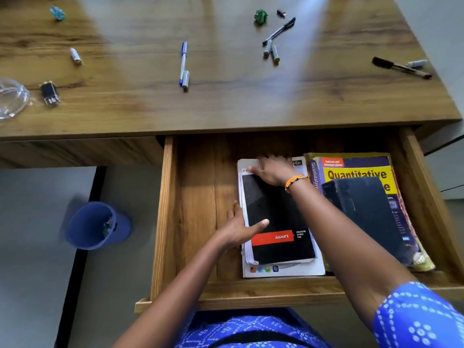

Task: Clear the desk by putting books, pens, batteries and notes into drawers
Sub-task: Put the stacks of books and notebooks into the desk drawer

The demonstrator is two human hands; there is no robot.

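Already in the open drawer [170, 222], the black pad [278, 222] lies flat on a white book [311, 267], its long axis running front to back, red band toward the person and spiral edge probably at the far end under the right hand [272, 172]. That hand presses the far end with fingers spread flat, clamped on nothing. The left hand [241, 228] grips the pad's left edge: thumb on the cover, fingers tucked at the page side, so it is pinched lightly.

Risks, as I judge them: the pad sits slightly askew on the white book, and a push from the left could slide it against the yellow book [361, 172] beside it, where a dark case [364, 209] rests tilted and may slip. Loose pages at the left edge could fold if squeezed. On the desk [226, 109], pens and batteries remain, such as the blue pen [183, 61].
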